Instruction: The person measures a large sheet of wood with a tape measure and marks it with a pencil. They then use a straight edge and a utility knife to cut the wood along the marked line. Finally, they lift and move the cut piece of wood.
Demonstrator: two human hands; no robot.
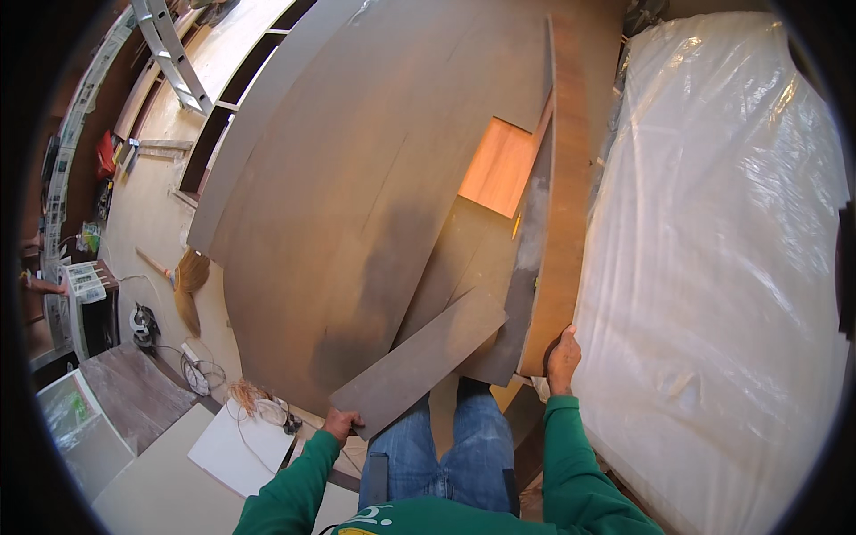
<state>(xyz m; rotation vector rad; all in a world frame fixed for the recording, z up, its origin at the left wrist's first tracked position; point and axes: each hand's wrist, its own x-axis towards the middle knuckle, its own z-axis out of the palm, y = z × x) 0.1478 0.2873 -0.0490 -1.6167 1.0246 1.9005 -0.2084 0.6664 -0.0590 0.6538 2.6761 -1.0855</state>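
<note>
My left hand (340, 425) is closed round the lower left corner of a short grey-brown plank (426, 358), which slants up to the right over the big boards. With my right hand (563, 361) I grip the near end of a long, narrow brown board (564, 196) that runs away from me along the right side. Under both lie large dark brown sheets (330, 196). A small orange wood-grain panel (497, 167) rests on them, with a yellow pencil (516, 226) close by its lower corner. The fingers under each board are partly hidden.
A plastic-wrapped mattress-like slab (713, 267) fills the right side. On the left floor are a broom (188, 281), a circular saw (143, 325), loose cables (203, 370) and a white panel (241, 446). A ladder (169, 53) stands at the upper left. Another person's hand (40, 285) shows at the far left.
</note>
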